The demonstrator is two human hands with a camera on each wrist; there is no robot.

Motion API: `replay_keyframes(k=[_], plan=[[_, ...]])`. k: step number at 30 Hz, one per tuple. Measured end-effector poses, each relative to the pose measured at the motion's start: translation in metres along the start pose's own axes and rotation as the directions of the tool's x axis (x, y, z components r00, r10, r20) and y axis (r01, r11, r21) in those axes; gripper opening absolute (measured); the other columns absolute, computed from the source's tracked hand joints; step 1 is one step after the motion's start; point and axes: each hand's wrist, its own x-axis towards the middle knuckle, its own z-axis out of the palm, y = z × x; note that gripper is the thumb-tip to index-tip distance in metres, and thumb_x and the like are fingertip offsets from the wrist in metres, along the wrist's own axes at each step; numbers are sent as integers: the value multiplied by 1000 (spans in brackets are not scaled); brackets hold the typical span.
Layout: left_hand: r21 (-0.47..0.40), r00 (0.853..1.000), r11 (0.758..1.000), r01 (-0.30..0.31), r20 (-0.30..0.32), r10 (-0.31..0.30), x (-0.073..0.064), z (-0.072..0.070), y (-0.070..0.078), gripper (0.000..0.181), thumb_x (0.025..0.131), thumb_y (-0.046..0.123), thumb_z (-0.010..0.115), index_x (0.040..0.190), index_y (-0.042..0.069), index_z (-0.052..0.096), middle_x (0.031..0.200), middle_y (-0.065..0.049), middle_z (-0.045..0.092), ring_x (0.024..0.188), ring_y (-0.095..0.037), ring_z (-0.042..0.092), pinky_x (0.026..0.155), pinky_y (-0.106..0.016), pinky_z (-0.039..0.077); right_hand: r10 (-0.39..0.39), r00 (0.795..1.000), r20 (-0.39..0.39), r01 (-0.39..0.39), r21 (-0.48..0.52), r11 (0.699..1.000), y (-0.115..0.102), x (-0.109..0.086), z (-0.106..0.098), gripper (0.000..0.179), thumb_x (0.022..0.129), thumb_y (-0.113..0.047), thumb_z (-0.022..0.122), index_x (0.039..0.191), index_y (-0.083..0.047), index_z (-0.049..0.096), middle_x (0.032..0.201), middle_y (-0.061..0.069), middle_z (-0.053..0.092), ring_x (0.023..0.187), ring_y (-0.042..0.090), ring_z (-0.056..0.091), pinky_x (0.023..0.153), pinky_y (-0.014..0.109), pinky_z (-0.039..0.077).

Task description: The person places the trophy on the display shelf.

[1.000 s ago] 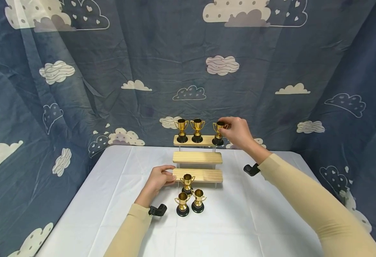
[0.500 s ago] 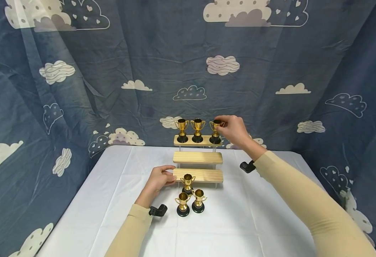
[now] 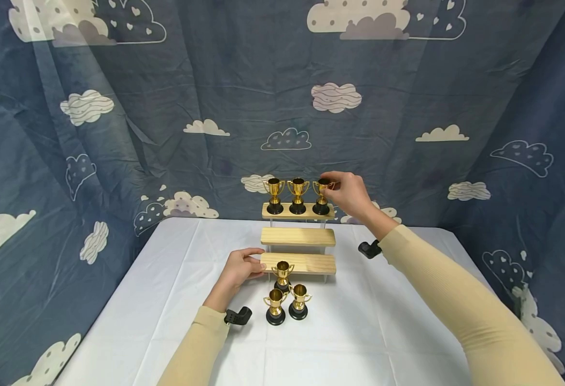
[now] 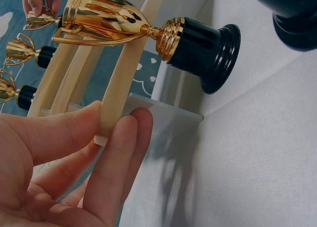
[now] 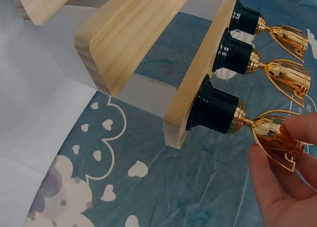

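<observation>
Trophy (image 3: 321, 207), pinched at its cup by the right grip (image 3: 352, 195), stands upright at the right end of the top shelf (image 3: 310, 212). The left grip (image 3: 236, 268) pinches the bottom shelf (image 3: 309, 262) by its left end. Snagging the cup on release could tip it into the middle trophy (image 3: 298, 187); a tug from the left might jolt the whole stand (image 3: 298, 236). Front trophies (image 3: 275, 304) crowd the surface (image 3: 359, 321) near the left sleeve (image 3: 195, 343), which could topple them. Fingers (image 5: 267, 185) hide part of the held cup; the right wrist view crops that grip, and the left wrist view cuts one front trophy to its dark base.
</observation>
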Motion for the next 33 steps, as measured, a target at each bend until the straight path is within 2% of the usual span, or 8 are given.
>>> replay_keyframes(k=[15, 33], plan=[[8, 1000, 1000, 8, -1, -8, 0, 0, -2, 48, 81, -11, 74, 127, 0, 67, 90, -15, 63, 72, -20, 67, 72, -36, 64, -15, 1000, 10, 15, 12, 1000, -1, -2, 2, 42, 93, -18, 73, 134, -17, 65, 117, 5, 69, 93, 20, 66, 77, 41, 59], [12, 1000, 1000, 13, 1, -13, 0, 0, 0, 49, 82, -11, 74, 128, 1, 67, 94, -17, 63, 73, -20, 68, 76, -38, 64, 2, 1000, 24, -3, 37, 999, 0, -1, 2, 43, 94, -18, 72, 136, -18, 63, 119, 5, 68, 93, 20, 66, 76, 41, 59]])
